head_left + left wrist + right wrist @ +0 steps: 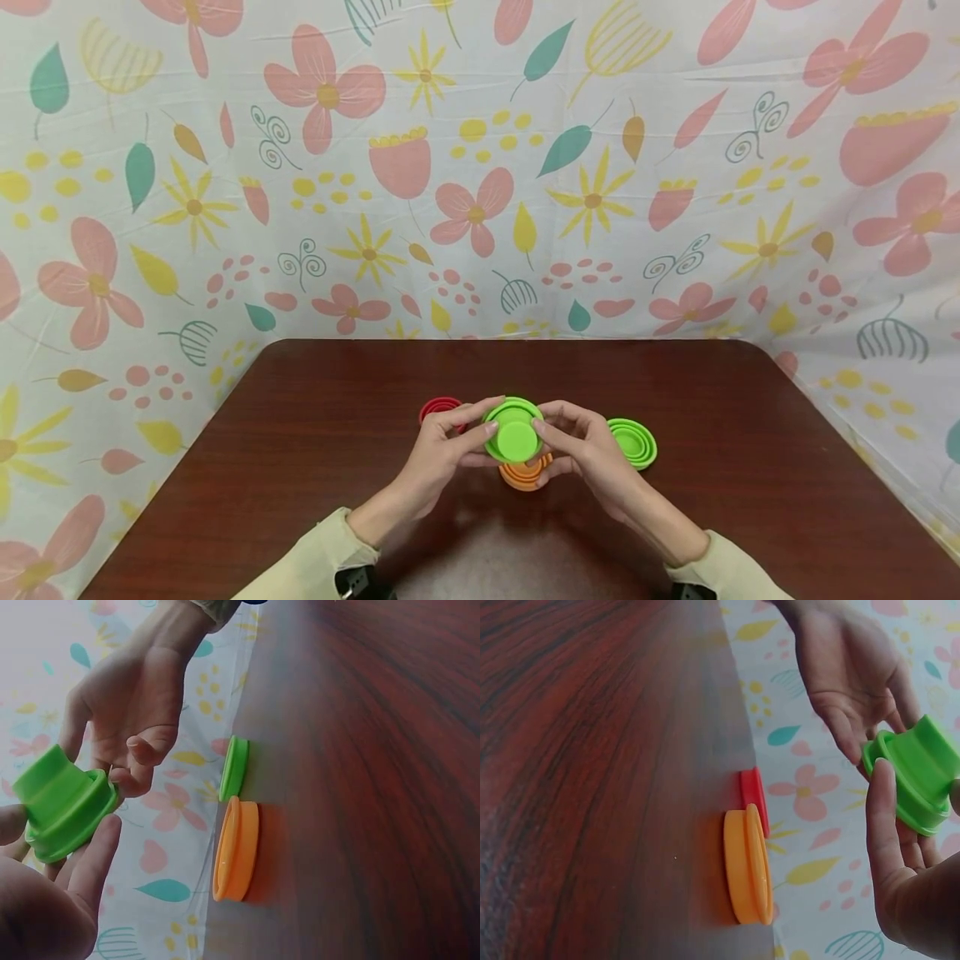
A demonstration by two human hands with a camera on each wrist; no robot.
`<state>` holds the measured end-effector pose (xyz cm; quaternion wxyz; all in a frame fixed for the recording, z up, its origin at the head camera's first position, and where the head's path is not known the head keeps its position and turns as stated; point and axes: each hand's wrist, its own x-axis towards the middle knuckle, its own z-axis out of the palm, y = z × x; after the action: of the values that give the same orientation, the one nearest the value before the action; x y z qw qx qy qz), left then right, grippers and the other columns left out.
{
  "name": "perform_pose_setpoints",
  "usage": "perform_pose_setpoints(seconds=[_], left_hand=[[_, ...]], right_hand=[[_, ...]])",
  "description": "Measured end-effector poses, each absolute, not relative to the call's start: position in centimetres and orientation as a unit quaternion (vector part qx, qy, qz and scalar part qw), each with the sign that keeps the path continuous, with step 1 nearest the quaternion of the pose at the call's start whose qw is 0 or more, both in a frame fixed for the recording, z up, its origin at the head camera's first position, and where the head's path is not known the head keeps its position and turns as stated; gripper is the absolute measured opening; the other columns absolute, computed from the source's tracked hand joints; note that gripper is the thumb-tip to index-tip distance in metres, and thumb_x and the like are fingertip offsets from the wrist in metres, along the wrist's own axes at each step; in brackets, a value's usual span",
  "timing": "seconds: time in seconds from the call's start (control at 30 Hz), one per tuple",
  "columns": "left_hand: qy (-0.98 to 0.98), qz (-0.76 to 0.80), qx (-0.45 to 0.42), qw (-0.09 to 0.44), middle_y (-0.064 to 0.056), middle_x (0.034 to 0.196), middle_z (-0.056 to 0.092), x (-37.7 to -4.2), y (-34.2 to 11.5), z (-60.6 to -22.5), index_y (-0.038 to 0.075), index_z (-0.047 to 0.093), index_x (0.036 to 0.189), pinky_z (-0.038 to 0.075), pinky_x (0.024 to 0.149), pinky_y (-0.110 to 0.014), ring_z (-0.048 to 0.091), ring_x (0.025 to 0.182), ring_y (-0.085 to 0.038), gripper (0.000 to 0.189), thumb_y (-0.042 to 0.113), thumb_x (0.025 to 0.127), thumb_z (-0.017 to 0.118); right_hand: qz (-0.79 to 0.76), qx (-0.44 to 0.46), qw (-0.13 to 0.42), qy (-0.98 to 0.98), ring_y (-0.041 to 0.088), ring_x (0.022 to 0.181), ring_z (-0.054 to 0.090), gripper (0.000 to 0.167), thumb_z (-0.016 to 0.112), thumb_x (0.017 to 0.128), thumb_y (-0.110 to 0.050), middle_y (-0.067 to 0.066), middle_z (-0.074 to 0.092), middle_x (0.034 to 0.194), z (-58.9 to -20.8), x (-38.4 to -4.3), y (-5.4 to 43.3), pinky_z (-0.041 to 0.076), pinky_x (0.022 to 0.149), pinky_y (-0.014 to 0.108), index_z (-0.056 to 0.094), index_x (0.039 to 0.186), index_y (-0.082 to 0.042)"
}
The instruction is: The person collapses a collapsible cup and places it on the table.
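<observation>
Both hands hold a bright green collapsible cup (pixel 517 440) above the table, its flat round base facing the head camera. My left hand (pixel 437 457) grips its left side, thumb on the wall near the base. From the right, my right hand (pixel 598 457) pinches the rim between thumb and fingers. Seen side-on in the left wrist view, the green cup (pixel 64 802) is partly extended, with a narrower end standing out from a wider stepped rim. Below the hands lies a flattened orange collapsible cup (pixel 521 478), partly hidden by the held cup and right fingers.
A flattened red cup (pixel 439 406) lies behind the left hand, partly covered by it. Another flattened green cup (pixel 634 443) rests to the right of the right hand. The dark brown table (pixel 337 383) ends at a flower-patterned cloth (pixel 480 275).
</observation>
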<state>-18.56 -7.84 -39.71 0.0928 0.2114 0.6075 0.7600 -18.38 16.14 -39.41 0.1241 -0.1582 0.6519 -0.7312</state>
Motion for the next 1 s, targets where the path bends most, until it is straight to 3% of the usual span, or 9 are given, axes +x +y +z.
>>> perform_pose_setpoints(seconds=[0.33, 0.63, 0.83, 1.0], left_hand=[[0.607, 0.766, 0.194, 0.087, -0.016, 0.124, 0.061, -18.55, -7.65, -39.53, -0.001, 0.066, 0.141, 0.057, 0.087, -0.063, 0.073, 0.103, -0.025, 0.039, 0.007, 0.103, 0.068], [0.624, 0.752, 0.193, 0.087, -0.018, 0.133, 0.067, -18.6, -7.87, -39.59, -0.002, 0.067, 0.138, 0.06, 0.086, -0.059, 0.075, 0.103, -0.025, 0.039, 0.004, 0.1, 0.071], [0.621, 0.755, 0.191, 0.087, -0.019, 0.129, 0.065, -18.62, -7.91, -39.64, -0.002, 0.068, 0.138, 0.06, 0.085, -0.058, 0.074, 0.104, -0.027, 0.038, 0.006, 0.1, 0.071], [0.615, 0.761, 0.189, 0.084, -0.018, 0.129, 0.065, -18.58, -7.93, -39.52, -0.001, 0.069, 0.137, 0.062, 0.082, -0.055, 0.074, 0.103, -0.026, 0.038, 0.007, 0.1, 0.073]], right_hand=[[-0.732, -0.15, 0.125, 0.653, 0.03, 0.084, 0.072, 0.032, 0.067, 0.105, -0.021, 0.016, 0.066, 0.105, -39.12, -18.45, 15.85, 0.066, 0.066, 0.046, 0.062, 0.126, 0.004], [-0.722, -0.146, 0.112, 0.667, 0.032, 0.078, 0.071, 0.03, 0.07, 0.102, -0.016, 0.016, 0.067, 0.099, -39.12, -18.54, 15.79, 0.065, 0.064, 0.047, 0.063, 0.122, 0.006], [-0.72, -0.132, 0.106, 0.673, 0.023, 0.076, 0.07, 0.031, 0.071, 0.101, -0.016, 0.016, 0.067, 0.096, -39.2, -18.58, 15.72, 0.065, 0.064, 0.049, 0.064, 0.121, 0.006], [-0.721, -0.131, 0.107, 0.672, 0.028, 0.076, 0.071, 0.033, 0.072, 0.101, -0.019, 0.017, 0.068, 0.096, -39.14, -18.61, 15.66, 0.065, 0.064, 0.048, 0.064, 0.121, 0.006]])
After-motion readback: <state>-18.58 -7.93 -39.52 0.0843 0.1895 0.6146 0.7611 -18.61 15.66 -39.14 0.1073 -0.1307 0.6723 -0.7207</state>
